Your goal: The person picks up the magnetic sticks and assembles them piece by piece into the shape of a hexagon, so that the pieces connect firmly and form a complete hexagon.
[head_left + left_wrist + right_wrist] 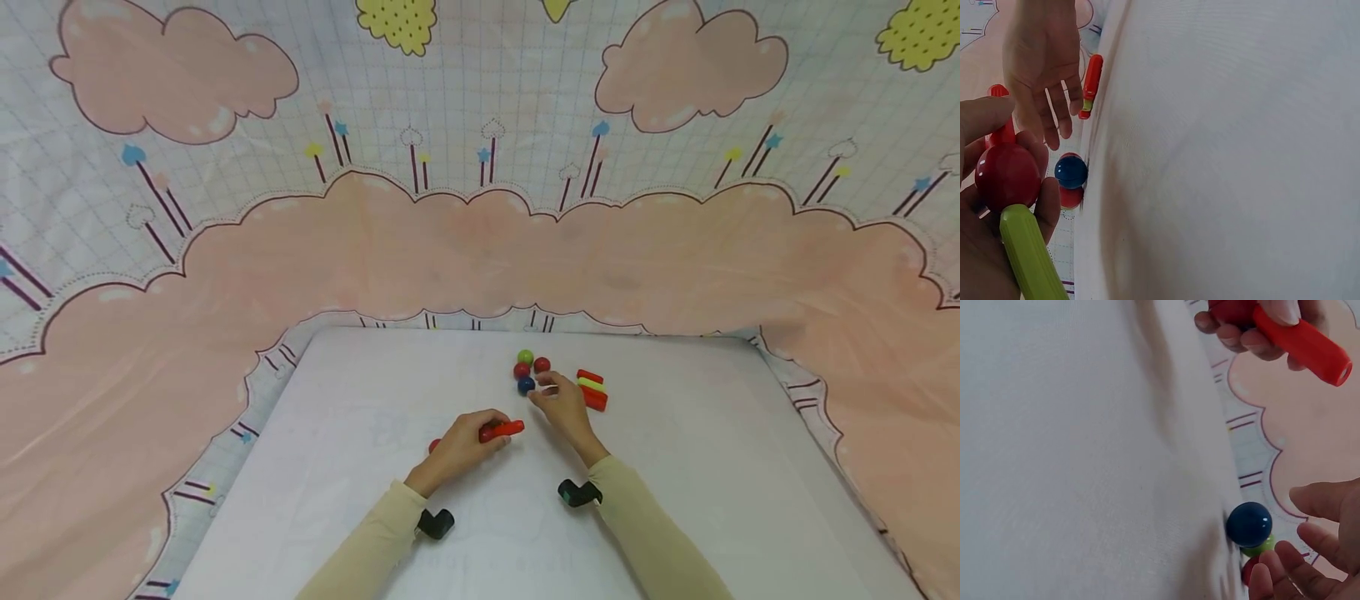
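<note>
My left hand [465, 437] holds a red ball [1008, 177] that has a red stick [1001, 134] on one side and a green stick [1030, 253] on the other. In the right wrist view the thumb lies over the red stick [1304, 345]. My right hand [567, 410], fingers loosely spread and holding nothing, is close beside a blue ball [527, 386]. Behind the blue ball sit two red balls [542, 364] and a green ball [526, 357]. Another red ball [434, 446] shows partly from behind the left hand.
To the right of my right hand, a few short sticks lie side by side on the white table [675, 417]: red sticks [595, 399] and a yellow-green stick [591, 384]. A cloth printed with clouds [525, 250] hangs behind the table.
</note>
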The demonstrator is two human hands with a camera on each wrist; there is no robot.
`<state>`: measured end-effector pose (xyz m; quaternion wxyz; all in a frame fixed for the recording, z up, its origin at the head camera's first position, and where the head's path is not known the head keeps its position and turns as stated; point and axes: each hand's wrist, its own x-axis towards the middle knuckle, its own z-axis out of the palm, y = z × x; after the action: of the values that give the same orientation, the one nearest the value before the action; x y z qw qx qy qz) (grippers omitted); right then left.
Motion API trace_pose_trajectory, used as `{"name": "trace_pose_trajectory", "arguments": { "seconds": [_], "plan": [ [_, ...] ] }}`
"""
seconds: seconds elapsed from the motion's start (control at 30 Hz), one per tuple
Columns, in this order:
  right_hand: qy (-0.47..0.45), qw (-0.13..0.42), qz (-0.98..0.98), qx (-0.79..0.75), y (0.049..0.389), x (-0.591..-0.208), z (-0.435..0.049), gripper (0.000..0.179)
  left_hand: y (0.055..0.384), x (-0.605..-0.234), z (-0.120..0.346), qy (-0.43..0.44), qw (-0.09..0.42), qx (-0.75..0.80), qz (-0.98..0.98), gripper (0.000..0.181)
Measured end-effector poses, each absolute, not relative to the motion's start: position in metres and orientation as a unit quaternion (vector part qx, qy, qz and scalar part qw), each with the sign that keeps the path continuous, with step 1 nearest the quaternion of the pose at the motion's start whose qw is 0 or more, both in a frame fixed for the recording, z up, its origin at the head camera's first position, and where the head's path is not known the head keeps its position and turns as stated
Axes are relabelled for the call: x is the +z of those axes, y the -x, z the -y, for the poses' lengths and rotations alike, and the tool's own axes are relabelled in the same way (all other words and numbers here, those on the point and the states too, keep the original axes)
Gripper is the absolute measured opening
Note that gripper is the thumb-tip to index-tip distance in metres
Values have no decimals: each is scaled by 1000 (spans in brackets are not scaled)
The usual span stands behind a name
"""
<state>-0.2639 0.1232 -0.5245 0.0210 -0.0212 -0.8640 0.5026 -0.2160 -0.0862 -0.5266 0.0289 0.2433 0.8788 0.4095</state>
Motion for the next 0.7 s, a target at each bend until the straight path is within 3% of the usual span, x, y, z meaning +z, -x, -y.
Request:
{"name": "trace_pose_trajectory", "arguments": {
  "seconds": [0.37,0.7],
  "plan": [
    [49,1,877,478,279,-537,-116,41,217,-531,86,-247,28,407,-879,26],
    [61,-7,878,474,287,-537,-112,35,217,-530,86,-252,18,402,-880,25]
  ]
}}
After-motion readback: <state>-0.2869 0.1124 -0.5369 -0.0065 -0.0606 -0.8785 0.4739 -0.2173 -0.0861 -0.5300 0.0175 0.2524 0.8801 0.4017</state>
